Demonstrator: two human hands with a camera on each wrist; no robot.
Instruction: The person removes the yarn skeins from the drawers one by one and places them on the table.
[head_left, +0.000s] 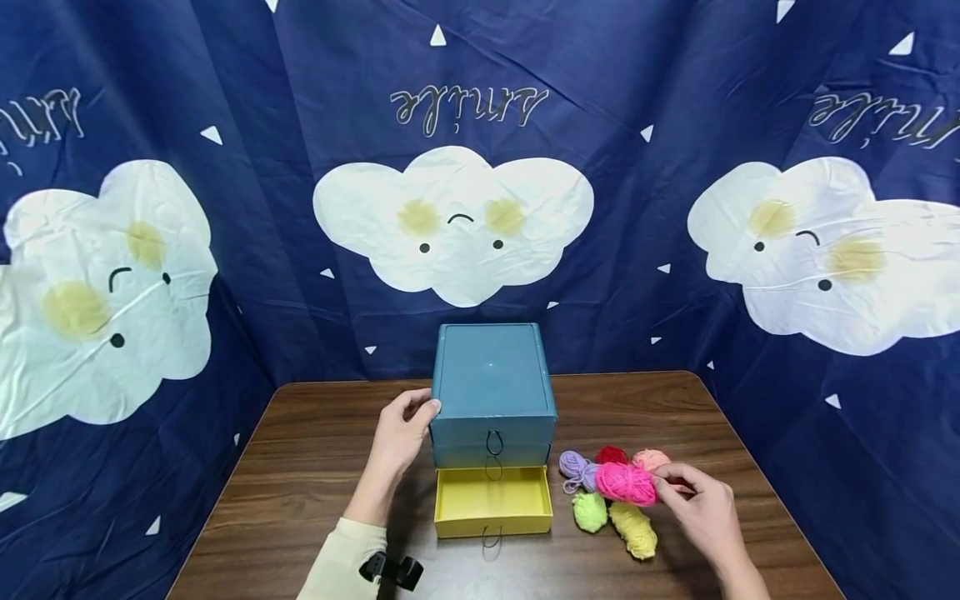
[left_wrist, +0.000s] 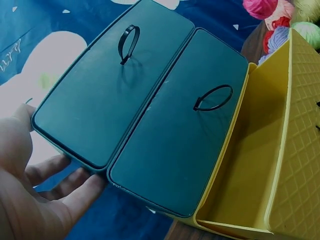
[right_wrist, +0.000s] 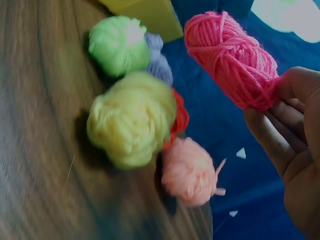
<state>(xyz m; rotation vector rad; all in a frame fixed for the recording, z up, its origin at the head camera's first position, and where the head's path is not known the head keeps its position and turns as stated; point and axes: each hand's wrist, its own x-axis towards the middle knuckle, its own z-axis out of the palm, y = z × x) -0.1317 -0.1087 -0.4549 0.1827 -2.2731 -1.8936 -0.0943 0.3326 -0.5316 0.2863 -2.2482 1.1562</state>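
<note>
A teal drawer box (head_left: pixel 492 383) stands on the wooden table (head_left: pixel 300 467), its bottom yellow drawer (head_left: pixel 492 501) pulled out and empty. My left hand (head_left: pixel 405 429) rests against the box's left side, thumb at the top edge; its fingers (left_wrist: pixel 65 200) show by the teal drawer fronts (left_wrist: pixel 150 115). My right hand (head_left: pixel 693 500) pinches a hot-pink yarn skein (head_left: pixel 625 483) by its end, lifted above the table (right_wrist: pixel 230 57). Below lie green (right_wrist: pixel 119 45), pale yellow (right_wrist: pixel 131 117), purple (head_left: pixel 576 467), red (head_left: pixel 611 455) and peach (right_wrist: pixel 190 172) yarn balls.
A dark blue curtain with white clouds (head_left: pixel 453 221) hangs close behind and beside the table. Bare wood lies left of the box and along the front edge. A black strap device (head_left: pixel 390 571) sits on my left wrist.
</note>
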